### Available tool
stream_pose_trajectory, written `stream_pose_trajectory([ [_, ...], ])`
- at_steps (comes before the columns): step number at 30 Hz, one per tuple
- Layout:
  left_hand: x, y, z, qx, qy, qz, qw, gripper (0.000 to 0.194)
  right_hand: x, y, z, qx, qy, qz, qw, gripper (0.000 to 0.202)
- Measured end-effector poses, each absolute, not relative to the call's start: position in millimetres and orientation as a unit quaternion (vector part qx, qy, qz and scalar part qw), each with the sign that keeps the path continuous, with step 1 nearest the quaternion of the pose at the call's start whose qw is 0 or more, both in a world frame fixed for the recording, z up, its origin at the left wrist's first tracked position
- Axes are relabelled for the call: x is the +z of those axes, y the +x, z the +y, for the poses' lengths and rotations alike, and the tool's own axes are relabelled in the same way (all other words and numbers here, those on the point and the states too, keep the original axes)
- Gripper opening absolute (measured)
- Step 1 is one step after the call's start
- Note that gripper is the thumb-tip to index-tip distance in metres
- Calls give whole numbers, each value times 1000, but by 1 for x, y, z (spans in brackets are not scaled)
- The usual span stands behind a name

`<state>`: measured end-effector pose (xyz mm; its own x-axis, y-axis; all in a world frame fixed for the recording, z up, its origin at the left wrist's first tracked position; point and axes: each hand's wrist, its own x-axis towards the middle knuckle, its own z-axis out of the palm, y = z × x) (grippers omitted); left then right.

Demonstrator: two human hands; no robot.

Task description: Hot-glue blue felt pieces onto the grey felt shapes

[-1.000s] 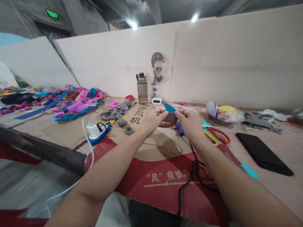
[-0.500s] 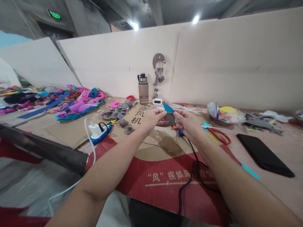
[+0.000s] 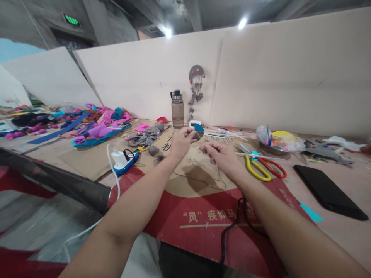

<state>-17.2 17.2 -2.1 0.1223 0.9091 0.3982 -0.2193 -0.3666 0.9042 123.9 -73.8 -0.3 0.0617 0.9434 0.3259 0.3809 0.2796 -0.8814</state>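
My left hand [image 3: 182, 143] pinches a piece of blue and grey felt [image 3: 198, 128] between thumb and fingers, above the cardboard. To its right, apart from the felt, my right hand [image 3: 220, 155] is low over the cardboard, fingertips drawn together. Whatever is between those fingertips is too small to make out. A strand of grey yarn [image 3: 199, 180] curves across the cardboard [image 3: 176, 185] below both hands. Scissors with yellow and red handles [image 3: 262, 166] lie just right of my right hand. Small grey yarn balls [image 3: 153, 150] sit left of my left hand.
A water bottle [image 3: 177, 110] stands at the back, near a grey felt hanging ornament [image 3: 197, 72] on the board. A blue power strip [image 3: 126, 165] with a white cable is on the left. At right are a bowl [image 3: 271, 148] and a black phone [image 3: 329, 190]. A black cord [image 3: 224, 235] crosses the front.
My right hand has let go of the felt and moved down and right, away from it. The left hand keeps the felt, shifted slightly left. The scissors show more fully.
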Motion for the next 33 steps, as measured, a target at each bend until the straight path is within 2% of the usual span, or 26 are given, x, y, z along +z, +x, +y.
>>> stream_pose_trajectory([
  [3,2,-19,19,604,514,292,535,12,3,131,-73,248,-563,-661,429,40],
  [5,4,-20,21,621,480,285,550,13,4,144,-68,176,-607,-658,409,43],
  [7,6,-22,24,636,459,279,553,13,1,163,-61,69,-642,-647,405,37],
  [9,7,-24,25,643,451,274,555,11,-7,183,-53,-30,-681,-635,364,25],
  [11,8,-26,26,644,448,270,558,9,-21,197,-44,-41,-712,-634,298,30],
  [13,9,-27,26,642,448,272,559,9,-36,203,-38,10,-700,-660,271,35],
  [16,8,-26,25,641,459,274,551,8,-51,199,-34,42,-677,-666,309,34],
  [21,6,-23,23,622,504,269,536,9,-44,189,-37,135,-763,-554,305,18],
  [24,7,-22,22,618,488,278,551,9,-34,184,-38,190,-747,-489,408,13],
  [28,9,-24,22,626,445,281,575,6,-22,171,-43,248,-644,-444,572,28],
  [33,8,-26,25,629,432,261,591,5,-8,153,-58,216,-572,-504,610,36],
])
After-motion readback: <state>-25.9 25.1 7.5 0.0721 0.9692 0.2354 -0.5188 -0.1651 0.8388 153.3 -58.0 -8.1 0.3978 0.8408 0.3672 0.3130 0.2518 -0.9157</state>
